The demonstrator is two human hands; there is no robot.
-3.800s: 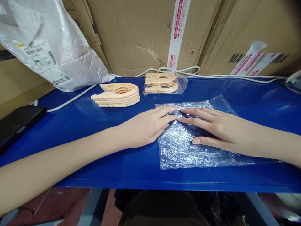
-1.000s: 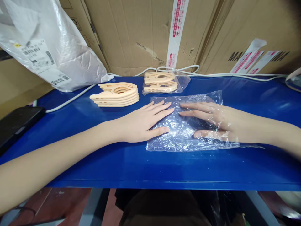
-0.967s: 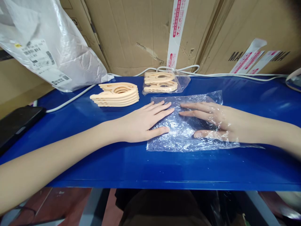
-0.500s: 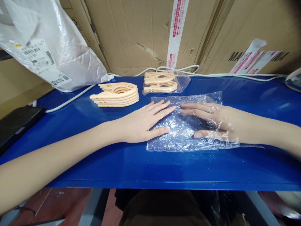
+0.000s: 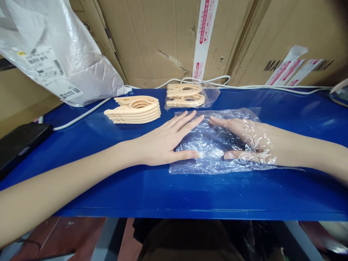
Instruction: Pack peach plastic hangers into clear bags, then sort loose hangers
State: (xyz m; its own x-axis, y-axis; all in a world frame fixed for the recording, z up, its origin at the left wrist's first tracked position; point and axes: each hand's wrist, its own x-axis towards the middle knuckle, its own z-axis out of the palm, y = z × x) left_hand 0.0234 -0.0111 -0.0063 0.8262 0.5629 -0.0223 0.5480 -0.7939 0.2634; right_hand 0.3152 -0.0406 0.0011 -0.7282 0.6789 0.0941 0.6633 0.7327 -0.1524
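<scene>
A crinkled clear plastic bag [image 5: 209, 148] lies flat on the blue table [image 5: 136, 181]. My right hand [image 5: 252, 143] is slid inside the bag, fingers stretched out flat under the film. My left hand [image 5: 165, 139] lies open and flat on the bag's left end, pressing it to the table. Beyond my left hand sits a loose stack of peach plastic hangers [image 5: 134, 108]. A second set of the same hangers, sealed in a clear bag [image 5: 187, 95], lies just behind the flat bag.
A big white plastic sack [image 5: 54, 50] with barcode labels leans at the back left. Cardboard boxes [image 5: 168, 36] wall off the back. White cables [image 5: 258, 88] run along the table's rear edge. A black device [image 5: 19, 141] sits at the far left.
My right hand went from resting on top of the bag to being inside it, and the bag shifted left and farther from me. In the last half second both hands slid slightly forward.
</scene>
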